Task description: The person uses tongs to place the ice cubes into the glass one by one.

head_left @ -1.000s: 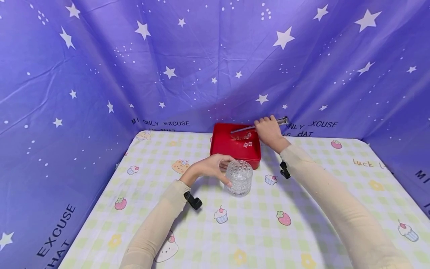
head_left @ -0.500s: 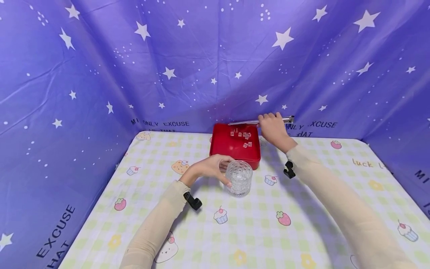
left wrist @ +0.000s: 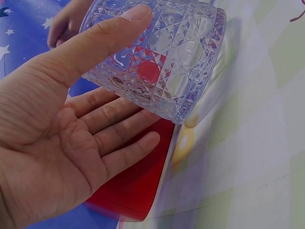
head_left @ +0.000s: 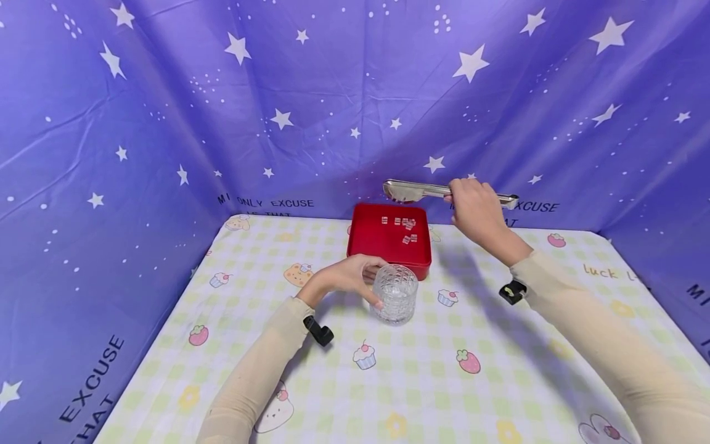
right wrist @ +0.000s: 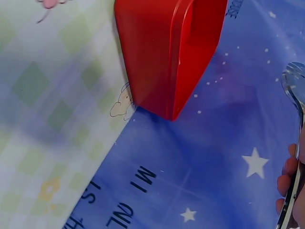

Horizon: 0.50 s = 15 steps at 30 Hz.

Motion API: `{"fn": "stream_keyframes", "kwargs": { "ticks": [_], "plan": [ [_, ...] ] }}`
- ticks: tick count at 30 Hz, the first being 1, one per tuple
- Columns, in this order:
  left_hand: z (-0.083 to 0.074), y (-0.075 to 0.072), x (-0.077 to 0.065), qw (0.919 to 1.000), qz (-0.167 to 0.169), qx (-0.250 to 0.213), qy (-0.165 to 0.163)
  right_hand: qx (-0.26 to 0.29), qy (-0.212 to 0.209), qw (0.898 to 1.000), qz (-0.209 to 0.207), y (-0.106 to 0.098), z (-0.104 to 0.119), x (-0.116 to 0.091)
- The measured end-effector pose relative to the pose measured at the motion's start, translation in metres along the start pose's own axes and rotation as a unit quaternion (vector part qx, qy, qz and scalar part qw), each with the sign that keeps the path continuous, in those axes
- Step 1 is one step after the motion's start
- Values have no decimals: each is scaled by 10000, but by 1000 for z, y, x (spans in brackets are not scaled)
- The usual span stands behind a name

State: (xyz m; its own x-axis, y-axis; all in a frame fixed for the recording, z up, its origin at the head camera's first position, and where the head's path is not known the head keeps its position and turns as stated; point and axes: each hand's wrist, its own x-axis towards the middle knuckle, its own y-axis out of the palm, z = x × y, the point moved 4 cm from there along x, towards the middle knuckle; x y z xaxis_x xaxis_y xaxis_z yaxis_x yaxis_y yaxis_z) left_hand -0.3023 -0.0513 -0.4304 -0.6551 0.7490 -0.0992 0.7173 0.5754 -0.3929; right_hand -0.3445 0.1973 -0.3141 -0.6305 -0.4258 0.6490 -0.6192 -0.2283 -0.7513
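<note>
From left to right, the space is enclosed by purple-blue drapes [head_left: 310,80] printed with white stars, dots and black lettering. The tabletop [head_left: 333,394] is covered with a green-and-white checked cloth [head_left: 438,394], decorated with strawberries, cupcakes and yellow flowers. At the left, a cream sleeve [head_left: 261,357] is banded by a black strap [head_left: 318,332]. A clear round glass [head_left: 396,299], its wall densely faceted, is held from its left side by the left hand [head_left: 345,275], the thumb set on the near side and the fingers, fairly straight, on the far side. The glass is stood on the tabletop just in front of a glossy red box [head_left: 379,246], in which small clear cubes [head_left: 397,221] are scattered. Beyond the box's far edge, silvery tongs [head_left: 432,190] are raised nearly level, their shaft wrapped by the curled fingers of the right hand [head_left: 478,208]; whether anything is gripped at their tips cannot be told.
</note>
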Motion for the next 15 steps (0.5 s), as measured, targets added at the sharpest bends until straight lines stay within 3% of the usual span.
{"fn": "stream_keyframes", "kwargs": {
  "ticks": [15],
  "plan": [
    [1,0,1,9999,68,-128,79,137,-1115,9911,-715,-39,22,-33]
  ]
}}
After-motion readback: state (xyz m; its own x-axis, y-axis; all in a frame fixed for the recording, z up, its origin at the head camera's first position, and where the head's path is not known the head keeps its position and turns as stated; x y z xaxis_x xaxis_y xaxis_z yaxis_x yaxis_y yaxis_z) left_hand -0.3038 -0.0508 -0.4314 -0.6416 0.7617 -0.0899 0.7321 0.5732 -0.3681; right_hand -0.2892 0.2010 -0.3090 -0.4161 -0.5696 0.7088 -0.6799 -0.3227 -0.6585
